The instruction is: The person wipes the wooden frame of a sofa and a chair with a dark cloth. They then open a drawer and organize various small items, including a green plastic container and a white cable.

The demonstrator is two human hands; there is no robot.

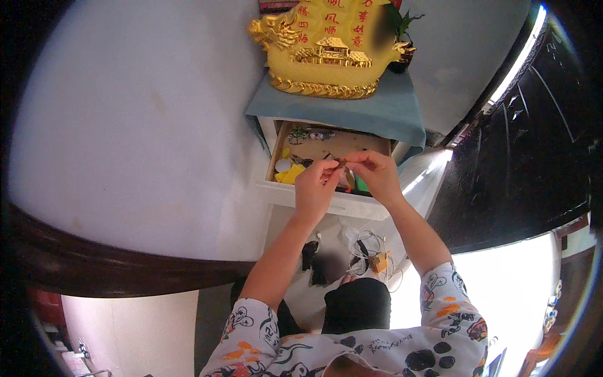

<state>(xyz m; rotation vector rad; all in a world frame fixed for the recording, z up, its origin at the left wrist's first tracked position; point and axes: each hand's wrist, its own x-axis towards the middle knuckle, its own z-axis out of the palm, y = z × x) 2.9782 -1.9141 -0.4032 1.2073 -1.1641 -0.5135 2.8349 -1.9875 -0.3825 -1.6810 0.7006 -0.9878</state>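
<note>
My left hand (318, 186) and my right hand (375, 176) meet fingertip to fingertip over an open drawer (325, 201). Pinched between them is a small brownish item (342, 163), too small to identify. Below and around the hands the drawer holds a yellow cloth-like item (289, 175), a round white item (282, 165), a beaded bracelet (297, 136), a dark-handled tool (301, 160) and something green (362, 184). The hands cover part of the drawer's contents.
A gold dragon-boat ornament (330, 61) with red writing stands on the blue-green cloth (391, 101) over the cabinet, beside a potted plant (404, 28). White cables (372, 240), an orange-yellow block (378, 263) and black items (309, 254) lie on the floor below.
</note>
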